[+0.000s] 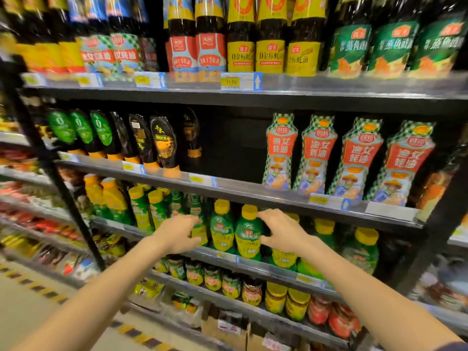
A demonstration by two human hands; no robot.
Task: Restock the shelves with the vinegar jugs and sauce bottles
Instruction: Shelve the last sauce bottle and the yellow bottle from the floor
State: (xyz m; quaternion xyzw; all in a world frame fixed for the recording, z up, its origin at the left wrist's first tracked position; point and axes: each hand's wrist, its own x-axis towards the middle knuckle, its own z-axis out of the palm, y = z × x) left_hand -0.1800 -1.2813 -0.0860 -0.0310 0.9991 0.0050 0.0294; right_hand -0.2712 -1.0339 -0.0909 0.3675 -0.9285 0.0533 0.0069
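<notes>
Two green sauce bottles with yellow caps stand at the front of a middle shelf (266, 268): one (222, 228) on the left, one (248, 233) on the right. My left hand (178, 233) hovers just left of the pair, fingers spread and curled, in front of a darker green bottle (196, 214). Just right of the pair is my right hand (281, 230), fingers apart, fingertips near the right bottle's cap. Neither hand holds anything. More green bottles (363, 249) stand further right on the same shelf.
Above, a shelf holds dark squeeze bottles (162, 143) on the left and checkered pouches (314, 153) on the right, with a dark gap between them. The top shelf carries tall sauce bottles (269, 36). Jars (276, 297) fill the shelf below. Cardboard boxes (228, 330) sit near the floor.
</notes>
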